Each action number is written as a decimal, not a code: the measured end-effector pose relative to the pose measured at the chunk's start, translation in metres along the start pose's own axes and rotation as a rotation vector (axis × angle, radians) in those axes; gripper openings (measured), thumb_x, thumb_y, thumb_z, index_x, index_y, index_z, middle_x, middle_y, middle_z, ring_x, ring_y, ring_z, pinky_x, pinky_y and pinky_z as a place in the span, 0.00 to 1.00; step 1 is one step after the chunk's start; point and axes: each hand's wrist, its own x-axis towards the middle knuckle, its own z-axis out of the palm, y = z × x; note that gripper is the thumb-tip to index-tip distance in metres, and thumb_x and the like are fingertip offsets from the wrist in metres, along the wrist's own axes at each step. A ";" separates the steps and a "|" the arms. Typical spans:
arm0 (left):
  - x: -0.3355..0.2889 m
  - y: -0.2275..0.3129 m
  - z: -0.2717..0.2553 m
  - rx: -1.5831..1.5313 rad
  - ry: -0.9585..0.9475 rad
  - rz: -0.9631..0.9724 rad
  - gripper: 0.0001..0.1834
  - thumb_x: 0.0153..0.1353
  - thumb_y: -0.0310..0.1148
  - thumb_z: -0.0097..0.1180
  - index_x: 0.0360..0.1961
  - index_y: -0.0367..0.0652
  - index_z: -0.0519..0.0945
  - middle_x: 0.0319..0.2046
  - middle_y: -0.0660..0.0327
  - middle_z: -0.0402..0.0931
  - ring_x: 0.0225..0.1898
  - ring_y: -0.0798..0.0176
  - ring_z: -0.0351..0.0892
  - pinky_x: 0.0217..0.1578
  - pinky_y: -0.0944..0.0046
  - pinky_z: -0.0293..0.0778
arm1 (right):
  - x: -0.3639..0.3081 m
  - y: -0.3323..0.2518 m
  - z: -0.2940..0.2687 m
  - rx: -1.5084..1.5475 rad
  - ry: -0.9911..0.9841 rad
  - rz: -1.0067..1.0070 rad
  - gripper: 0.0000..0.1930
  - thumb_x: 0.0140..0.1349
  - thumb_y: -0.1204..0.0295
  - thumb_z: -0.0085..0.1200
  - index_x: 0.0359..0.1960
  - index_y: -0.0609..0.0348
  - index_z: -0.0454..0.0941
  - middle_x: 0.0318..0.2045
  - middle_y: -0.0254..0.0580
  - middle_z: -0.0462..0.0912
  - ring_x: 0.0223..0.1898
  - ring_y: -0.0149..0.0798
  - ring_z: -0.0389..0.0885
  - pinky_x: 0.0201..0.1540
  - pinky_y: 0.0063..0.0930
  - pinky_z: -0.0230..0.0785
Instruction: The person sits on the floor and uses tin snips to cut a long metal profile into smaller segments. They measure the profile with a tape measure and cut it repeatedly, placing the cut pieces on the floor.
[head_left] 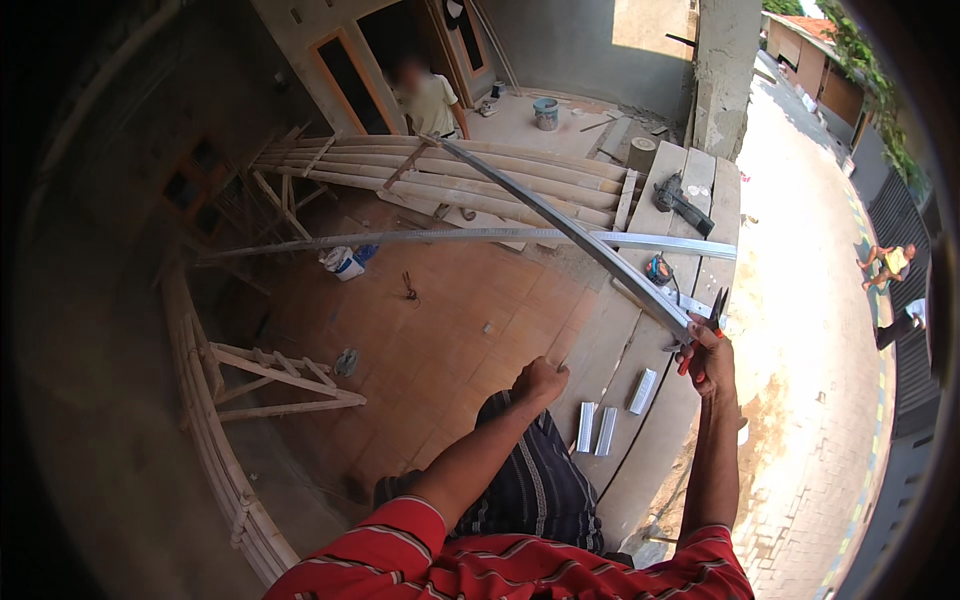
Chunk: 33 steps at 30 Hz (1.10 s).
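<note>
Head view: red-handled metal snips (718, 308) and a long silver metal channel (625, 275) were gripped by the right hand (708, 358) near the right edge of grey planks (660, 425); the left hand (542, 382) was closed, contents indiscernible.

I see both of this person's bare arms reaching forward out of the red striped shirt (560, 572). The left forearm (480, 447) slants out from its short sleeve and inward, ending in front of the shirt's middle. The left hand (541, 382) is curled into a loose fist, back upward, thumb toward the right hand (706, 358). The right forearm (712, 455) runs nearly straight ahead from the shirt's right sleeve, and its hand, slightly farther from the shirt than the left, has its fingers bent in a grip.
</note>
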 end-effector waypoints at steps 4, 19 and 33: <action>0.037 0.005 -0.054 0.067 0.308 0.173 0.34 0.63 0.43 0.69 0.66 0.40 0.70 0.65 0.45 0.73 0.62 0.41 0.79 0.57 0.43 0.81 | -0.043 0.032 0.044 0.141 -0.194 0.185 0.28 0.60 0.72 0.63 0.62 0.73 0.74 0.34 0.41 0.79 0.23 0.35 0.75 0.30 0.37 0.75; 0.059 0.017 -0.133 0.268 0.767 0.611 0.32 0.63 0.42 0.70 0.67 0.53 0.75 0.79 0.54 0.55 0.70 0.40 0.66 0.66 0.27 0.65 | -0.177 0.029 0.080 -0.197 -0.494 0.161 0.36 0.49 0.77 0.61 0.66 0.72 0.75 0.31 0.34 0.78 0.25 0.27 0.74 0.27 0.22 0.67; -0.108 0.009 -0.209 0.850 -0.012 1.376 0.19 0.42 0.30 0.75 0.37 0.42 0.82 0.53 0.56 0.83 0.59 0.48 0.81 0.65 0.42 0.73 | -0.205 0.029 -0.082 0.058 -0.569 0.421 0.40 0.32 0.73 0.69 0.54 0.82 0.77 0.35 0.58 0.85 0.25 0.42 0.81 0.28 0.33 0.72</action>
